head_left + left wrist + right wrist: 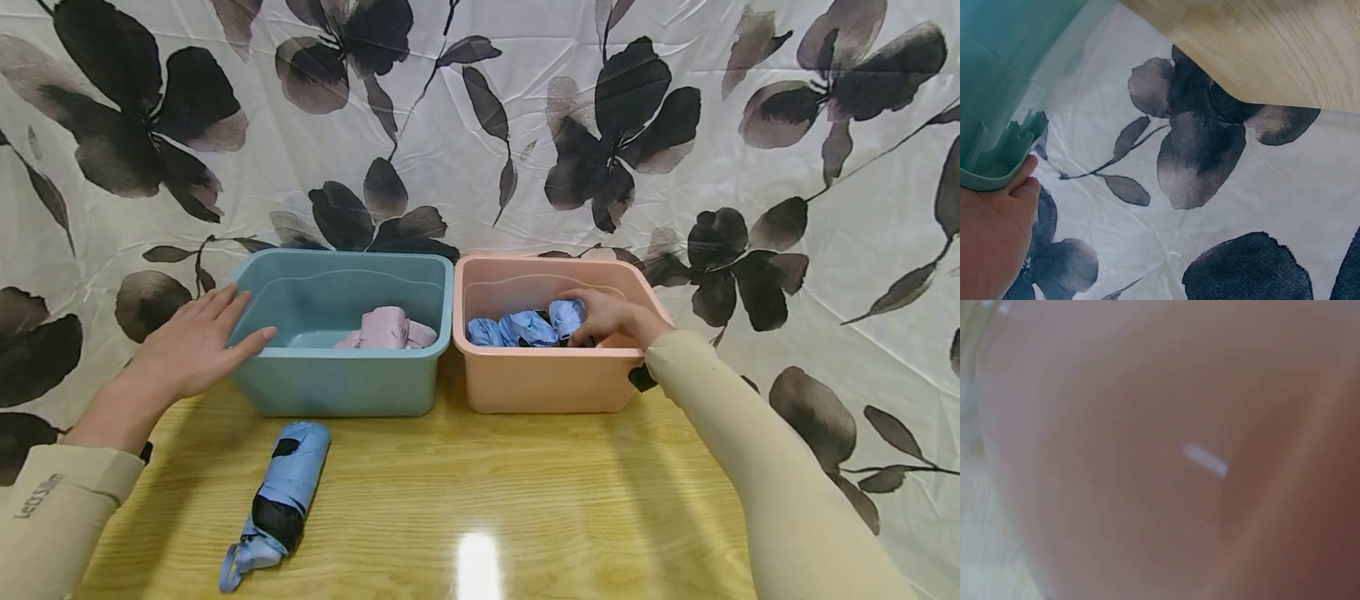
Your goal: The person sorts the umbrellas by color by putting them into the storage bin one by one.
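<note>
In the head view, my right hand (611, 318) reaches into the pink bin (551, 382), fingers curled round the rightmost blue folded umbrella (566, 315). More blue folded bundles (517, 329) with black patches lie beside it. My left hand (198, 337) rests with straight fingers on the left rim of the teal bin (341, 383). That bin contains pink folded bundles (385, 328), partly hidden by its front wall. A blue folded umbrella (291, 475) with a black patch and a wrist loop lies on the table in front of the teal bin. The right wrist view shows mostly blurred pink bin wall (1129, 475).
The two bins stand side by side at the back of the wooden table (525, 475). Behind them hangs a white cloth (517, 50) with dark flowers. In the left wrist view, the table edge (1272, 56) and cloth show beside the teal bin.
</note>
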Demonstrator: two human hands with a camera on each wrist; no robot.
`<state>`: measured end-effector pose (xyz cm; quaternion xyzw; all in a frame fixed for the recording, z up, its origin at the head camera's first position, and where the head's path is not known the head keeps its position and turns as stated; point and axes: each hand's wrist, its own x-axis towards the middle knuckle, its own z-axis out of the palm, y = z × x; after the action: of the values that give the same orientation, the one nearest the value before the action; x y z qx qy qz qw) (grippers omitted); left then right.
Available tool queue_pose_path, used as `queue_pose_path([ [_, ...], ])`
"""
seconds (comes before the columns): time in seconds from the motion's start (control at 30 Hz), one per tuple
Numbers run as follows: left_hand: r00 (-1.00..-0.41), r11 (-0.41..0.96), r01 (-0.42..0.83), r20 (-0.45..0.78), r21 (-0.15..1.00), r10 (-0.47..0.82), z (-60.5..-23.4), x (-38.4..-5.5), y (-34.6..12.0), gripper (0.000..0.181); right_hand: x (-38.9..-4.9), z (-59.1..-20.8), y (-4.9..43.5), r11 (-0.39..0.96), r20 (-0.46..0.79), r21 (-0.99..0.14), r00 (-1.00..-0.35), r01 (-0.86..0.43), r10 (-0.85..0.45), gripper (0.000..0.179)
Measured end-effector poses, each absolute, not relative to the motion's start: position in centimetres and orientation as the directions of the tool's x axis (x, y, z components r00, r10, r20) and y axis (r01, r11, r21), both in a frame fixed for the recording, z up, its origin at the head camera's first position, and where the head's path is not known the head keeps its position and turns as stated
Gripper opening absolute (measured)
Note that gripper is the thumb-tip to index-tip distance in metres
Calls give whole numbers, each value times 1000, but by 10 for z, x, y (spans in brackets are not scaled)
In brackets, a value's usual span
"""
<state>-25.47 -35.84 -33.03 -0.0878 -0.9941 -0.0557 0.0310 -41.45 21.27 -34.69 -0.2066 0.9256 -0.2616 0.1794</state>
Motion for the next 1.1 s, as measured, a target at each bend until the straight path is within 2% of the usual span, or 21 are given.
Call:
queue_pose_path([
  [0.13, -982, 978, 184, 65, 97, 179, -329, -255, -360, 92, -412, -351, 207, 735, -290, -642, -818, -220, -498, 91],
  [0.33, -981, 977, 190, 64, 101, 184, -328, -255, -360, 92, -408, -352, 204, 706, -386, -697, -763, -128, -519, 83],
  [0.6, -981, 976, 193, 57, 106, 187, -329, -255, -359, 92, -412, -352, 207, 695, -417, -717, -773, -43, -478, 79],
  [0.9, -982, 977, 184, 57, 104, 179, -329, -256, -360, 93, -412, -343, 207, 711, -273, -687, -854, -148, -442, 76],
  [1.1, -982, 976, 187, 62, 110, 181, -331, -256, -360, 93, -408, -336, 212, 647, -140, -733, -884, -211, -446, 73],
])
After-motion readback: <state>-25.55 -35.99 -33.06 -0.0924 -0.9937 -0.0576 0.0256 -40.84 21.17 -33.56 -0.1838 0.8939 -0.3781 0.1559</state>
